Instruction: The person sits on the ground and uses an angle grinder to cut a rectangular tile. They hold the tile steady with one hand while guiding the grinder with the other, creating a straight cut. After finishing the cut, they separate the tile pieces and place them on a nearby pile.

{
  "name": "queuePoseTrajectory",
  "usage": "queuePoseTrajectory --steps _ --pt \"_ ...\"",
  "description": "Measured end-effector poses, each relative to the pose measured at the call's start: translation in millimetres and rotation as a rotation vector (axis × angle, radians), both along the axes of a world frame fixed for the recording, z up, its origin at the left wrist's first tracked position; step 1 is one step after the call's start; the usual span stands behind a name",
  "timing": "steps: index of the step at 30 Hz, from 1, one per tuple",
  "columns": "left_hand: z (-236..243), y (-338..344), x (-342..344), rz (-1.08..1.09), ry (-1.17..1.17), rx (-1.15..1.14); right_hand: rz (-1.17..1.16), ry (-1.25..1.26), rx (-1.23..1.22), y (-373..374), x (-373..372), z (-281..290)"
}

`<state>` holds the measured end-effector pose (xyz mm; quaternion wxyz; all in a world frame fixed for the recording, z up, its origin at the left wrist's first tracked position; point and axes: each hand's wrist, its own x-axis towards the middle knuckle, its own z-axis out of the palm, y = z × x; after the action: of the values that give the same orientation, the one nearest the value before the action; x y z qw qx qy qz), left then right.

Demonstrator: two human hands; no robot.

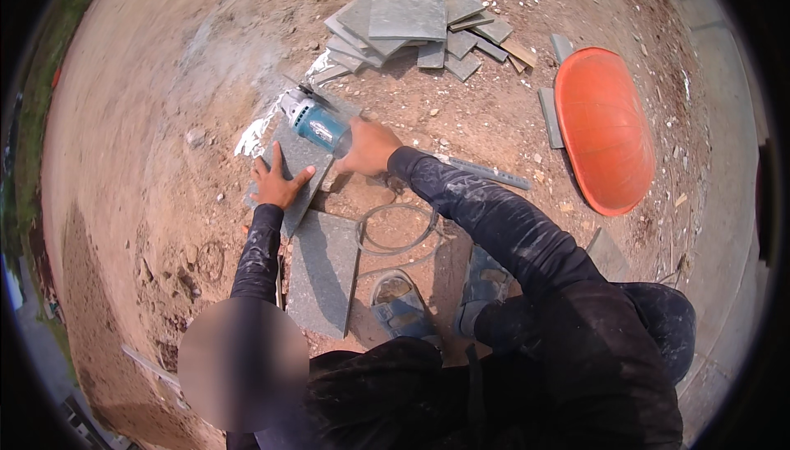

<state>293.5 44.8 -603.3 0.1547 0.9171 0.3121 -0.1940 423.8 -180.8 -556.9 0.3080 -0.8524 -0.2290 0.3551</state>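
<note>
Gripping the blue angle grinder (323, 129) by its rear, the right hand (370, 149) sits below and right of it, upper centre-left of the frame. The left hand (280, 187), fingers spread, rests on the grey stone tile (301, 152) below-left of the grinder, apart from the right.

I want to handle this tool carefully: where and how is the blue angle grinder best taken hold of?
Probably by the rear of its rounded blue body, coming from the right, where the right grip holds it. The body is long, and the silver head points away toward the far left, so this side should keep clear of that end.
</note>
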Motion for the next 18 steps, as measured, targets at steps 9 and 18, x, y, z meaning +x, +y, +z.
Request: queuePoseTrajectory --steps 9,18 --pt "-9 7 -2 -0.020 -0.036 0.016 -0.004 -0.003 0.008 -9 -3 5" --pt "-9 5 -1 -0.018 -0.027 0.005 -0.008 -0.021 0.010 -18 -6 5"
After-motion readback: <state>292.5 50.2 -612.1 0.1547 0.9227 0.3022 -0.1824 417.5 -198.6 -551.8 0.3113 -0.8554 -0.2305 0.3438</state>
